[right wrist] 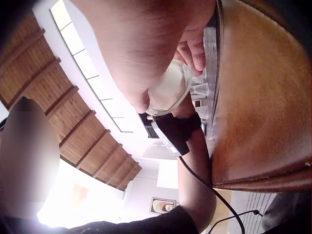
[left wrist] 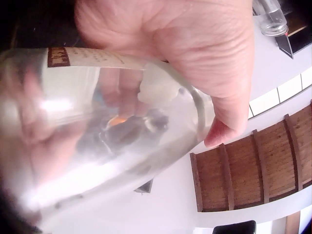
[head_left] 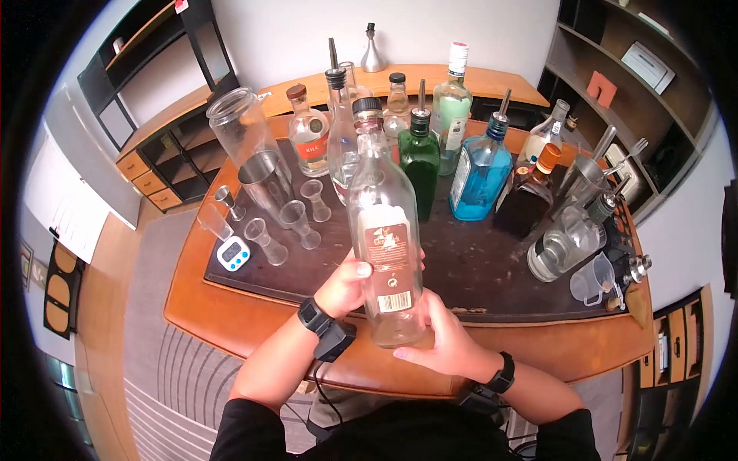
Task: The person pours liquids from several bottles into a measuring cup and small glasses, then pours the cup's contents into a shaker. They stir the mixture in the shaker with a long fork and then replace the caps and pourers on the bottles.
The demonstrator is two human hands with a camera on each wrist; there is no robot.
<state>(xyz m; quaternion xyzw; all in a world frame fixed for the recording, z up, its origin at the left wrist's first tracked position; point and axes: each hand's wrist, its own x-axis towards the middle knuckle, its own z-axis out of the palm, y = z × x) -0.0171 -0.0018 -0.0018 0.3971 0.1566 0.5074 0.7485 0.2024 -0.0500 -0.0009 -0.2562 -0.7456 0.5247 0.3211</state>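
Clear bottle [head_left: 393,184]: held over the counter's [head_left: 192,303] near side, capped, label [head_left: 387,257] turned to the person, which leaves its print readable | Left hand [head_left: 344,289]: fingers clamped round the body, seemingly steadying it | Right hand [head_left: 455,339]: fingers clamped at the base, apparently sharing weight | Green bottle [head_left: 420,165], blue bottle [head_left: 481,184]: upright beyond, seemingly placed within reach

Left hand [head_left: 345,287] and right hand [head_left: 455,343] curled

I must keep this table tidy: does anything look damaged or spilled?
The dark tabletop has pale scuffs near its front edge, right of the held bottle; they look like wear. I see no spill.
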